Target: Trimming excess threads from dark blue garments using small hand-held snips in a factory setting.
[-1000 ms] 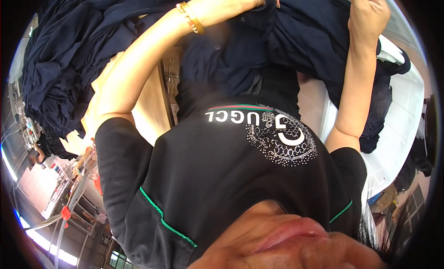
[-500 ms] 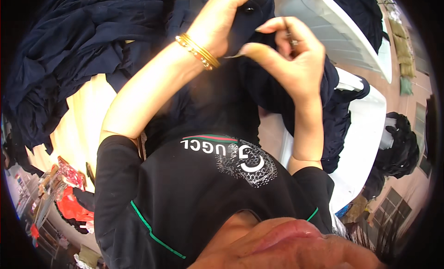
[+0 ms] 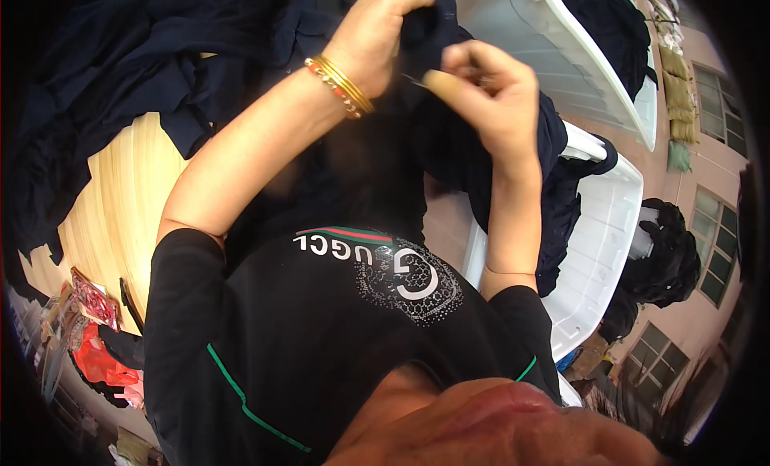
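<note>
Dark navy cloth [image 3: 429, 34] hangs at the top centre, gripped at its edge by my left hand [image 3: 370, 42], which wears gold bangles. Its fingertips are partly hidden by the cloth and the frame's top edge. Just to the right, my right hand [image 3: 493, 93] is closed with its fingers curled, slightly blurred. From beside its thumb a thin pointed metal tool [image 3: 414, 80] sticks out toward the cloth. The rest of that tool is hidden in the hand. More navy cloth [image 3: 457, 141] drapes below my right hand.
A large heap of navy cloth [image 3: 136, 57] covers a pale wooden tabletop [image 3: 120, 189] at left. White plastic bins [image 3: 597, 257] stand at right, with navy cloth over a rim. Black bundles [image 3: 662, 261] lie farther right. Red plastic [image 3: 100, 358] lies at lower left.
My right hand has shifted slightly left, and the metal tip has turned and moved up a little. The whole view has slid a little. My left hand still grips the cloth.
</note>
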The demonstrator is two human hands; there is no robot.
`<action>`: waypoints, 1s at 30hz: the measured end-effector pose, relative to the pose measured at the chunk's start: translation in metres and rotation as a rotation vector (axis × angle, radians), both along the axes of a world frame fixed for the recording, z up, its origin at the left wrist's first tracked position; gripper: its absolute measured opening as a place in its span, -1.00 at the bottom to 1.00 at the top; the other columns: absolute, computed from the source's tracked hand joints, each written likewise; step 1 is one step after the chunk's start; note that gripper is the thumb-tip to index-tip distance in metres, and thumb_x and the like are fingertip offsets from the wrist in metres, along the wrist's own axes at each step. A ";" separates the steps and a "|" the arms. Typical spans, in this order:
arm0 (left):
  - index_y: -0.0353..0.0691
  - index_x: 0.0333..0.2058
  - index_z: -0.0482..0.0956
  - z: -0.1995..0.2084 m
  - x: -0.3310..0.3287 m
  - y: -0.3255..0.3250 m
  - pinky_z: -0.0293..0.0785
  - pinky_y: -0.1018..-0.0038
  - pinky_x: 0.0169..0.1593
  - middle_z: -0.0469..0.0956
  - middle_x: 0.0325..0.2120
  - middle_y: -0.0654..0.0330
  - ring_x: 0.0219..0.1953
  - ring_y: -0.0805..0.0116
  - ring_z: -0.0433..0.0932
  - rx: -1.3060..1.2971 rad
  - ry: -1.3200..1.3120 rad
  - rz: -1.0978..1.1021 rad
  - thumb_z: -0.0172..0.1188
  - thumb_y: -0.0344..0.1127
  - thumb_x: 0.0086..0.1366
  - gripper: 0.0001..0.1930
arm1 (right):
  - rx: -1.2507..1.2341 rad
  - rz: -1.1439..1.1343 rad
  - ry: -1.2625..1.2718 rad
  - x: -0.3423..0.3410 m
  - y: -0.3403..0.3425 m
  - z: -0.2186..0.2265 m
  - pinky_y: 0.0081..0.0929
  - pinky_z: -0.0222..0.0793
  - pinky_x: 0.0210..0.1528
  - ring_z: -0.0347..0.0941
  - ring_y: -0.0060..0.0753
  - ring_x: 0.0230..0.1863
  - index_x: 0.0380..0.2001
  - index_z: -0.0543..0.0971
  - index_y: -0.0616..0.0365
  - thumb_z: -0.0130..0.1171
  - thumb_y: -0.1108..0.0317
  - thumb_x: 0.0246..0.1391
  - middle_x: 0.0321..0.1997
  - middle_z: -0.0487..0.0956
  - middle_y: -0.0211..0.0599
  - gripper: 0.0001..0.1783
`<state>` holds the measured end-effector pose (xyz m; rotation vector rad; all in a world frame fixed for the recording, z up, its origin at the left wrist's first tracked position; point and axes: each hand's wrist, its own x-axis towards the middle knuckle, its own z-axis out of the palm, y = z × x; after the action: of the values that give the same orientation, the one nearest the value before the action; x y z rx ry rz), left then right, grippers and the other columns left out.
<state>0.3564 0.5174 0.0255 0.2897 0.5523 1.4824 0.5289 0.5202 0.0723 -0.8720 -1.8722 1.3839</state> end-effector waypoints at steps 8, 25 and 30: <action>-0.25 -0.03 0.72 0.005 -0.031 -0.013 0.35 0.54 0.25 0.73 -0.09 0.23 0.03 0.49 0.63 0.195 0.631 -0.220 0.26 -0.26 0.39 -0.73 | -0.375 -0.149 0.419 0.064 0.041 -0.005 -0.76 0.01 -0.64 0.12 -0.78 -0.71 -0.18 0.60 0.36 0.14 0.47 0.16 -0.62 0.39 -0.50 -0.79; -0.23 -0.18 0.66 0.008 -0.014 -0.017 0.51 0.61 -0.11 0.68 -0.25 0.29 -0.23 0.52 0.63 0.287 0.104 -0.114 0.30 -0.36 0.36 -0.88 | 0.751 -0.453 -0.141 0.016 0.010 0.007 -0.80 0.03 -0.43 0.21 -0.82 -0.47 0.04 0.66 0.23 0.34 0.48 0.17 -0.37 0.50 -0.58 -0.65; -0.24 -0.14 0.65 0.019 -0.014 -0.020 0.56 0.55 -0.09 0.70 -0.23 0.24 -0.21 0.45 0.66 -0.046 -0.011 -0.160 0.27 -0.37 0.38 -0.86 | 1.084 -0.242 -0.212 0.011 0.016 0.001 -0.71 0.28 -0.49 0.40 -0.62 -0.52 -0.01 0.72 0.04 0.53 0.25 0.01 -0.44 0.53 -0.48 -0.56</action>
<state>0.3426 0.4979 0.0446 0.2827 0.5413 1.3144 0.5401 0.5358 0.0731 -0.6227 -2.1620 0.0212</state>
